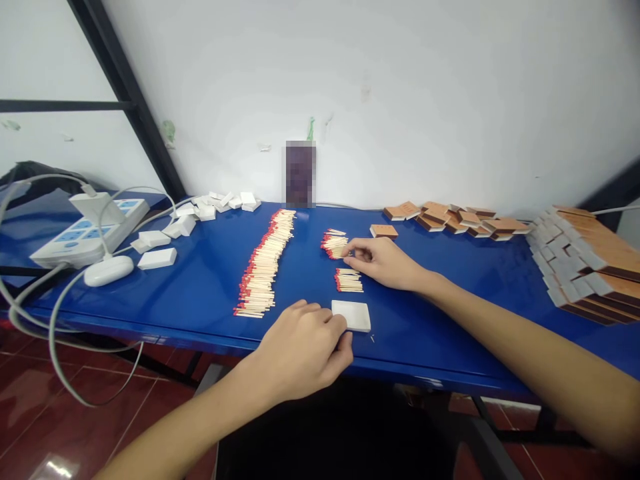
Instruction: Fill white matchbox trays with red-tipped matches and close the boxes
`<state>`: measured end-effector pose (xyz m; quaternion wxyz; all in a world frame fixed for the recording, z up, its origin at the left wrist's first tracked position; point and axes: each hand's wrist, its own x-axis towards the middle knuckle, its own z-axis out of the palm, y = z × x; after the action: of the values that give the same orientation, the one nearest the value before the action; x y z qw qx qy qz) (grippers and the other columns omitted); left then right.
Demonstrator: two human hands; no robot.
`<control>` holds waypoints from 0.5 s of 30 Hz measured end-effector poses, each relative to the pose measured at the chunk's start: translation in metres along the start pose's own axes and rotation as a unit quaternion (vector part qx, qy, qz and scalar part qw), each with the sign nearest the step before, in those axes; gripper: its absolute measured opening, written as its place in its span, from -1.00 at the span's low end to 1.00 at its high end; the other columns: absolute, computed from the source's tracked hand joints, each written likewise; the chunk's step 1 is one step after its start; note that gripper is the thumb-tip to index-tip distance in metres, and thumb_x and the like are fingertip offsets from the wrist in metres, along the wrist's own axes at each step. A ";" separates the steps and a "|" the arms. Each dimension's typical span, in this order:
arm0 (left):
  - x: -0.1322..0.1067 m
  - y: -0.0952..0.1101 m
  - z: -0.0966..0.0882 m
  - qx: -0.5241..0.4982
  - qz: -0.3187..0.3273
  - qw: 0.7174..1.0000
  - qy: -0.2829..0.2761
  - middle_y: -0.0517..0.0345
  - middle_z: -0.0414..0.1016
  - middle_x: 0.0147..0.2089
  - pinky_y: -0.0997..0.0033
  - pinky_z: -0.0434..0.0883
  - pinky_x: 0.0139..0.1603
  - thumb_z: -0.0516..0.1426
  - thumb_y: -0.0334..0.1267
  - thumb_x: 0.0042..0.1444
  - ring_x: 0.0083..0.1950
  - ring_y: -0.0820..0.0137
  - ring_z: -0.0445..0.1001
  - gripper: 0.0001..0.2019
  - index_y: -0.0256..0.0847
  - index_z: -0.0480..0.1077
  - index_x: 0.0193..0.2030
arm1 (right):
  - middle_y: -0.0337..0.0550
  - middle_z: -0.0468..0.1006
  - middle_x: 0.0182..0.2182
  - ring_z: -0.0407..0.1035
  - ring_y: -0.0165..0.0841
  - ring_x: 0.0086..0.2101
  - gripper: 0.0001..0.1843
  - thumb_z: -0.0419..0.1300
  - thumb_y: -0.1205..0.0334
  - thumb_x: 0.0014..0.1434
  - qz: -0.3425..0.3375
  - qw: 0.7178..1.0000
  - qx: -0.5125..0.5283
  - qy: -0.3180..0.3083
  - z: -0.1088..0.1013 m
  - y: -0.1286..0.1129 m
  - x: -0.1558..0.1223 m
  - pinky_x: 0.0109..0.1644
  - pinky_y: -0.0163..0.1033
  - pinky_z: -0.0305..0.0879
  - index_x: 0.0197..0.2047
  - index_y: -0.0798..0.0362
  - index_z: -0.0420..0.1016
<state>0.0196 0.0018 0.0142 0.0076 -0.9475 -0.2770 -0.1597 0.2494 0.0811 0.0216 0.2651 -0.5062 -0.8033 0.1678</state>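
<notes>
A blue table [200, 293] holds a long row of red-tipped matches [265, 263]. Two small bundles lie to its right: one [334, 244] farther back, one [349, 281] nearer. My right hand [385, 261] reaches in from the right, its fingers pinched on the far bundle. My left hand [303, 347] rests curled at the table's front edge, its fingertips against a white inner matchbox tray [352, 315]. A single brown matchbox sleeve [384, 231] lies just behind my right hand.
White trays [210, 205] lie scattered at the back left, beside a white power strip [90, 230] with cables and an adapter [108, 270]. Brown sleeves [453, 217] are heaped at the back right. Stacked matchboxes [580, 263] fill the far right. A dark blurred object [299, 174] leans on the wall.
</notes>
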 end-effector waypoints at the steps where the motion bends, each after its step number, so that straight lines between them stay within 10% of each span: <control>1: 0.000 0.000 0.000 0.000 0.000 1.000 -0.002 0.20 0.39 -0.46 0.24 0.17 -0.32 0.00 -0.32 0.32 -0.42 0.30 0.38 -0.75 -0.20 0.28 -0.42 | -0.35 0.23 -0.63 0.11 -0.45 -0.57 -0.79 0.12 0.17 0.21 -0.002 1.000 -0.005 0.001 0.001 0.000 0.000 -0.44 -0.29 0.02 -0.24 0.09 0.52; 15: 0.000 0.000 0.000 -0.004 0.001 1.000 0.000 0.18 0.39 -0.46 0.27 0.17 -0.33 0.01 -0.32 0.31 -0.43 0.31 0.37 -0.75 -0.21 0.30 -0.42 | -0.34 0.29 -0.60 0.15 -0.44 -0.56 -0.85 0.10 0.21 0.22 -0.005 0.999 -0.041 0.000 0.002 0.006 0.004 -0.42 -0.30 0.04 -0.28 0.08 0.44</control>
<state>0.0194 0.0020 0.0138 0.0045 -0.9478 -0.2753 -0.1611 0.2510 0.0875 0.0181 0.2450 -0.5125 -0.8121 0.1336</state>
